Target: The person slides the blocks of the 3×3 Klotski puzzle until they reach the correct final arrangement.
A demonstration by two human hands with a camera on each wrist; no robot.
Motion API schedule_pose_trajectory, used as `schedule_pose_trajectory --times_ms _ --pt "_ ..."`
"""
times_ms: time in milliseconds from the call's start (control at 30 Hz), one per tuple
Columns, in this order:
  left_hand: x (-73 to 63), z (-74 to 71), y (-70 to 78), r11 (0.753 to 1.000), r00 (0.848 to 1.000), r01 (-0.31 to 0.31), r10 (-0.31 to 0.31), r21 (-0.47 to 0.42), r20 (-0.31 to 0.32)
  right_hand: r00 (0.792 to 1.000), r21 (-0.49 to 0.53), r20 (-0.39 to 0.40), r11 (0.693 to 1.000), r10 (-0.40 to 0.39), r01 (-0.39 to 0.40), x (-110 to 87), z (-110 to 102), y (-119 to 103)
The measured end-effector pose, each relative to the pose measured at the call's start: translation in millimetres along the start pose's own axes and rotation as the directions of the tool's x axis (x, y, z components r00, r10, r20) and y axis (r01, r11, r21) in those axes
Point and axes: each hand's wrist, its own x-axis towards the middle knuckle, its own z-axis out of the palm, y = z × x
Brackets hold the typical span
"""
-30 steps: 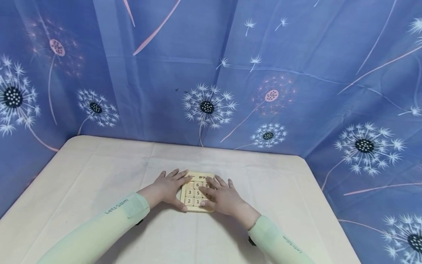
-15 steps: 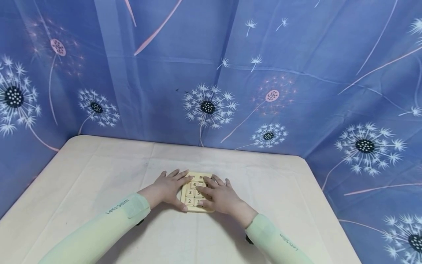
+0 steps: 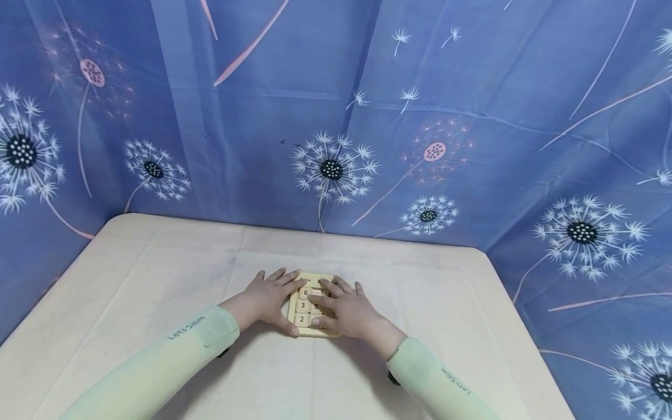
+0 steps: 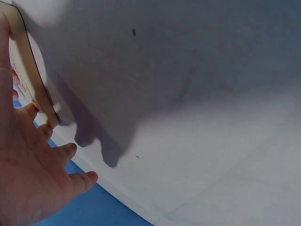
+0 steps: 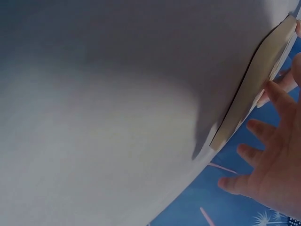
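A pale yellow number sliding puzzle lies flat on the table. Its square tiles show 6 in the upper left corner, 3 and 2 below it, and a partly covered 5. My left hand steadies the puzzle's left side, thumb at the lower corner and forefinger on the top border, other fingers spread. Over the right side lies my right hand, its extended fingers touching the tiles and hiding several of them. Both wrist views show the puzzle's side edge beside spread fingers.
A cream-covered table spreads around the puzzle. Blue cloth printed with dandelions hangs behind the table and along both sides. Pale green sleeves cover both forearms.
The 6 tile has slid left into the upper left corner, leaving a gap to its right. My right hand has shifted slightly left with it; the left hand stays in place.
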Motion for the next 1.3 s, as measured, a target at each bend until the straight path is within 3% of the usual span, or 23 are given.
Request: schedule_pose_trajectory --times_ms 600,867,1300 --pt "-0.2 -1.8 2.0 1.000 1.000 0.000 0.000 -0.008 0.003 1.000 -0.046 0.006 0.999 -0.015 0.016 2.5 -2 0" --pt "-0.7 -4.3 2.9 1.000 1.000 -0.001 0.001 -0.008 0.002 1.000 -0.014 0.001 1.000 -0.026 0.026 -1.4 -5 7" --pt "-3.4 -3.2 3.0 0.999 1.000 0.007 -0.007 -0.033 0.005 0.994 0.011 -0.100 0.999 -0.051 0.052 -23.2 0 34"
